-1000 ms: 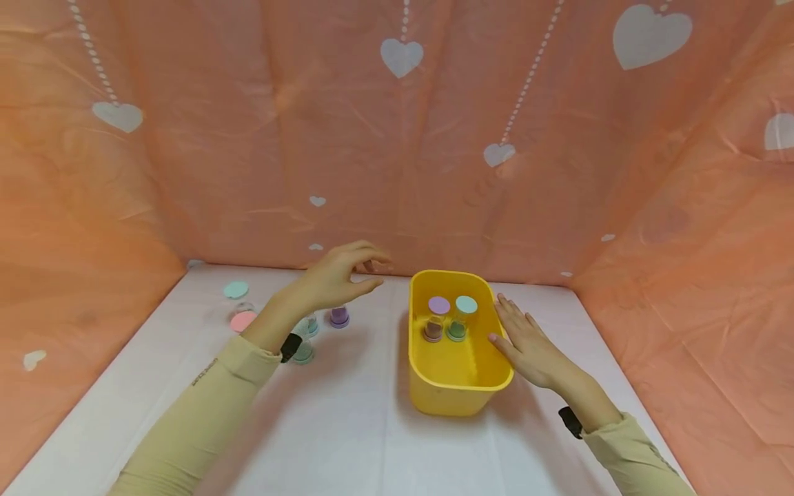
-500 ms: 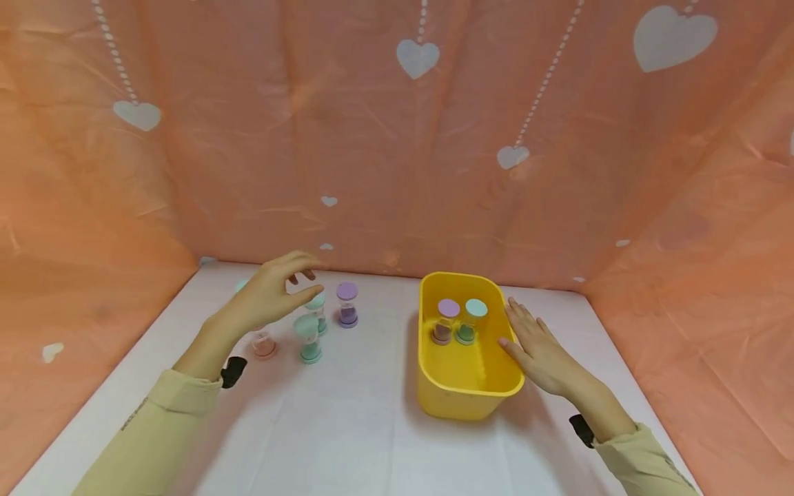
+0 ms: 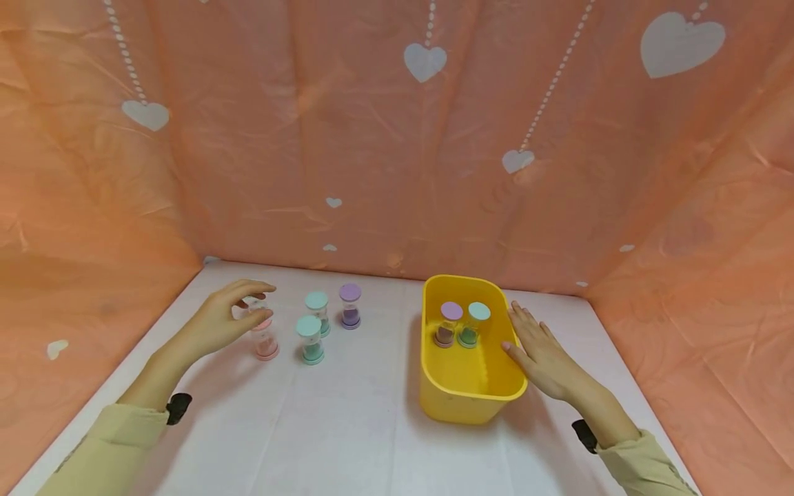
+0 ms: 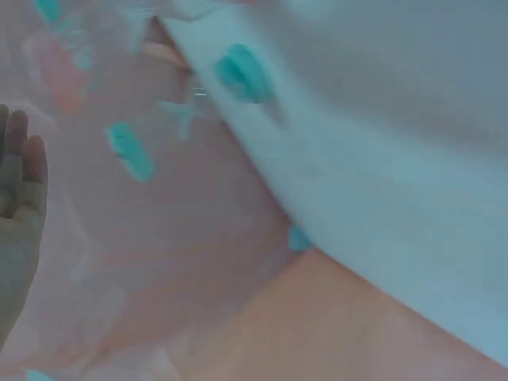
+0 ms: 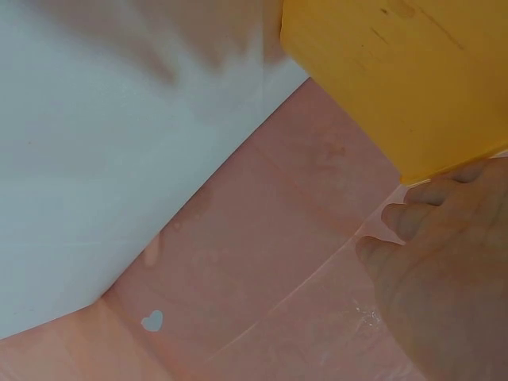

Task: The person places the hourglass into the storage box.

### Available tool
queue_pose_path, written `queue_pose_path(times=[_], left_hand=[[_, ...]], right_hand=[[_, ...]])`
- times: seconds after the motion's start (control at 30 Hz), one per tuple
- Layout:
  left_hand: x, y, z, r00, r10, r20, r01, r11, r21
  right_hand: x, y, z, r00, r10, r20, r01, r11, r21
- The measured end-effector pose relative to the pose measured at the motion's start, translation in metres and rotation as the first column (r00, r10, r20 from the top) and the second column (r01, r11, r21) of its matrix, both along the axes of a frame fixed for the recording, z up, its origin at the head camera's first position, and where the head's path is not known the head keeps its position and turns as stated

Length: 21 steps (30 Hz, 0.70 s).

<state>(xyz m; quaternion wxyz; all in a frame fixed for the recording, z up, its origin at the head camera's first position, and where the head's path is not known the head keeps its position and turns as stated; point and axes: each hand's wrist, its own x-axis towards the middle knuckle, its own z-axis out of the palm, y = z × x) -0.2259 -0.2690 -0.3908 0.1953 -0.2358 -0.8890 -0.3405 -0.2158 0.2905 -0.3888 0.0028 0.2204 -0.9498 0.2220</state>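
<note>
Pink sand timer [image 3: 265, 339]: stands upright on the white table [image 3: 347, 427], at about nine o'clock from the yellow bin [image 3: 468, 399] and well apart from it.
Left hand [image 3: 225, 318]: fingers curled round the top of the pink sand timer, thumb on the near side; it looks like a grip, though the timer's foot rests on the table.
Right hand [image 3: 541, 351]: flat, fingers straight and together, pressed against the bin's outer wall at three o'clock, steadying it.
Done, by my reading: two timers stand inside the bin, one purple-capped [image 3: 448, 324], one teal-capped [image 3: 473, 324], side by side at its far end.
Left: four timers outside, the pink one in hand, two teal ones [image 3: 309, 339] just right of it, one purple [image 3: 350, 306] at one o'clock from those.
Count: six timers in all; one bin.
Progress: roughly a third in.
Wrist views: the left one is blurred; the right shows the bin's wall and the fingertips [image 5: 413, 218] beside it.
</note>
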Motion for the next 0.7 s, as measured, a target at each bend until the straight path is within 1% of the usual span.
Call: queue_pose_path(times=[0.17, 0.23, 0.37, 0.43, 0.57, 0.63, 0.7], left_hand=[[0.005, -0.012, -0.015, 0.996, 0.028, 0.084, -0.028, 1.000, -0.011], [0.006, -0.015, -0.020, 0.994, 0.029, 0.108, -0.029, 1.000, -0.004], [0.006, -0.019, -0.030, 0.991, 0.006, 0.134, -0.010, 1.000, 0.025], [0.005, -0.020, -0.034, 0.986, -0.007, 0.164, 0.000, 0.999, 0.046], [0.004, -0.021, -0.041, 0.971, -0.015, 0.239, -0.005, 0.997, 0.080], [0.004, -0.021, -0.043, 0.967, -0.011, 0.256, -0.012, 0.996, 0.090], [0.004, -0.020, -0.045, 0.967, -0.011, 0.254, -0.014, 0.995, 0.098]], right_hand=[[0.000, 0.000, 0.000, 1.000, -0.002, 0.002, 0.002, 1.000, 0.002], [0.000, 0.001, 0.000, 1.000, -0.003, 0.001, 0.003, 1.000, 0.004], [-0.001, 0.001, 0.000, 1.000, -0.005, -0.001, 0.005, 1.000, 0.008], [-0.001, 0.001, -0.001, 1.000, -0.005, 0.001, 0.005, 1.000, 0.010], [-0.001, 0.002, -0.001, 1.000, -0.010, 0.010, 0.010, 1.000, 0.009], [-0.001, 0.002, -0.001, 1.000, -0.012, 0.014, 0.012, 1.000, 0.008], [0.000, 0.001, -0.001, 1.000, -0.014, 0.019, 0.014, 1.000, 0.006]])
